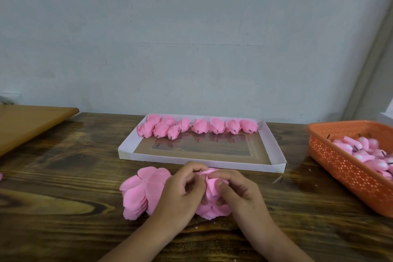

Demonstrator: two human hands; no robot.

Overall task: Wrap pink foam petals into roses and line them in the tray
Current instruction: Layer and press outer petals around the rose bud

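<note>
A half-wrapped pink foam rose (210,187) stands on the wooden table between my hands. My left hand (180,193) and my right hand (238,191) both curl their fingers round its petals, with loose petals (212,211) spread beneath. A stack of flat pink foam petals (142,191) lies just left of my left hand. Behind my hands sits a white cardboard tray (274,147). Several finished roses (197,126) lie in a row along its far side.
An orange perforated basket (348,174) holding several pink bud cores with dark stems stands at the right. A lighter wooden board (27,123) lies at the far left. A pale wall rises behind the table.
</note>
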